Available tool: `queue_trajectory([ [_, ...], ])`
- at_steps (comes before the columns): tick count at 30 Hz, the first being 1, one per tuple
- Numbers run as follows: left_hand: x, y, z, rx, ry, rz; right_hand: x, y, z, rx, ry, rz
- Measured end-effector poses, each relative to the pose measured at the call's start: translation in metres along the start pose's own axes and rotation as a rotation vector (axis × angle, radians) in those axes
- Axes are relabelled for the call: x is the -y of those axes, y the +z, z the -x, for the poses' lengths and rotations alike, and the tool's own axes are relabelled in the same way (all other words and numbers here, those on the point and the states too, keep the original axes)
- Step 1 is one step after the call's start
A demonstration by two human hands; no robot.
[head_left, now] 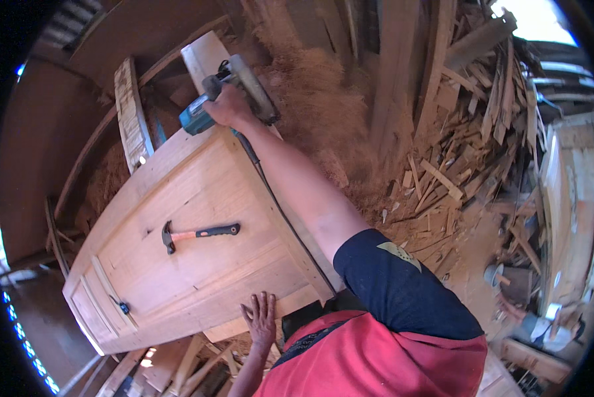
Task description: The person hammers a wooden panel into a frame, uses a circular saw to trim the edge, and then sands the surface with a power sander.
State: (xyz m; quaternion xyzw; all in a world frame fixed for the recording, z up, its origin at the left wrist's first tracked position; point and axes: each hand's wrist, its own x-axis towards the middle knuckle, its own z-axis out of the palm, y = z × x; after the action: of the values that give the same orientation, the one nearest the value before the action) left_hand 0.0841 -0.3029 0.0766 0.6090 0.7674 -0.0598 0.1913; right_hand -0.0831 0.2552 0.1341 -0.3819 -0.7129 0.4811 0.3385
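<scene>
Sawdusty floor; right hand clasps labelled saw, empty left hand splayed at door.

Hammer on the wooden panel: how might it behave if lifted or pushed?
The hammer is probably heaviest at its metal-looking head, so may dip there. That projecting head likely prevents rolling. The smooth-looking wooden panel could let it slide.

Daylight blazes through the opening at upper right, burnt out to pure white! Bluish glints dot the lower-left rim, while the wall above them sinks into brown gloom. The wooden panel catches soft, pale light, and look at those edges: straight lines bowing, corners swallowed in black.
</scene>
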Motion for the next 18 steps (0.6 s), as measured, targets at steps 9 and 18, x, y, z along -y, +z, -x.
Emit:
queue_trajectory([
  [9, 0.007, 0.029, 0.001, -0.064, 0.007, -0.091, -0.003, 0.013, -0.038, -0.003, 0.010, -0.034],
  [18, 0.000, 0.011, -0.001, -0.042, 0.033, -0.100, -0.014, -0.012, 0.069, -0.134, -0.124, -0.034],
])
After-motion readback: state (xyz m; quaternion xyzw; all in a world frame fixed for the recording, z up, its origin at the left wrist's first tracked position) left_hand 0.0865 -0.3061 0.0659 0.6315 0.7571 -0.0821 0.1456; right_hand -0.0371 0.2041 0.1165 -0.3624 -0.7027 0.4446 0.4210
